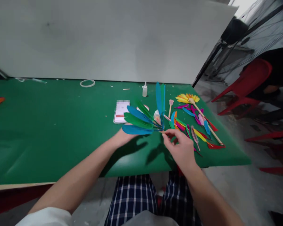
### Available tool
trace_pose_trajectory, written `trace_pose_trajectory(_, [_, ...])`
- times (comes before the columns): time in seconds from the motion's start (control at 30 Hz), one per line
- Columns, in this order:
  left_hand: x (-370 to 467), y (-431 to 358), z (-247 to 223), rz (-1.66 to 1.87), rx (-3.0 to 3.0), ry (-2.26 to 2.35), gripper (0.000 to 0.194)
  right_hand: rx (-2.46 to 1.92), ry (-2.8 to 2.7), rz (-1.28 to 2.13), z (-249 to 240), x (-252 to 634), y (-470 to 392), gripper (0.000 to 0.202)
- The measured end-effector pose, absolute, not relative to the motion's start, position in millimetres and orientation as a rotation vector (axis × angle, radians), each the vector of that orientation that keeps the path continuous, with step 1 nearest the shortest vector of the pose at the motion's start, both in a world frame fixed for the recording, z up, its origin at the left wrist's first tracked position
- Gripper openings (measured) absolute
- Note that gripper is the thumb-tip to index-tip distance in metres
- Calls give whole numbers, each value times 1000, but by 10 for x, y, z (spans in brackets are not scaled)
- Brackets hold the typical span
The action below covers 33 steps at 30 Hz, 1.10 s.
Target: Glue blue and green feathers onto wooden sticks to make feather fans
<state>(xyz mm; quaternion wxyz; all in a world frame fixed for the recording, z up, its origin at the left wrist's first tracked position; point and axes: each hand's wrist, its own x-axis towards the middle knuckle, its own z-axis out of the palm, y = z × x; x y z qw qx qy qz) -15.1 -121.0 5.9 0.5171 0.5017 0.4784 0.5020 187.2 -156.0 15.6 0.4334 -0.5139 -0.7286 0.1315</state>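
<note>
A fan of blue and green feathers [139, 123] spreads above the table, several pointing left and others standing upright. Its stems meet at a narrow base, which my right hand [180, 146] pinches between thumb and fingers. My left hand [124, 137] is behind the left-pointing feathers, close to or against them; its fingers are hidden. Just beyond the fan is a small whitish and orange object [157, 117], partly covered by the stems. Loose feathers [179, 125] in many colours lie right of the fan, near my right hand.
On the green table [61, 138] are a phone [119, 117], a small dropper bottle [144, 90], a clear ring [87, 83] and a stick with a pink top [170, 106]. A yellow feather fan on a stick [198, 110] lies right. A white panel [96, 40] stands behind. A person sits on a red chair [257, 75].
</note>
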Motion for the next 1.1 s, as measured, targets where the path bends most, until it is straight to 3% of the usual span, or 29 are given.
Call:
trace_pose_trajectory(0.13, [261,-1324,73,1131,1198,865,37,-1250,-1793,499,80,1672,-1446,12])
trace_pose_trajectory(0.27, [303,-1221,-19,1284,1099,993,34,-1175,-1719,846,76,1636,-1221,14])
trace_pose_trajectory(0.53, [209,-1232,-127,1041,1061,962,33,-991,-1268,1469,31,1613,-807,28])
trace_pose_trajectory(0.8, [291,-1226,-151,941,968,962,28,-1037,-1208,1430,-69,1696,-792,23])
trace_pose_trajectory(1.1, [318,-1227,-159,976,929,957,37,-1044,-1247,1373,-84,1683,-794,22])
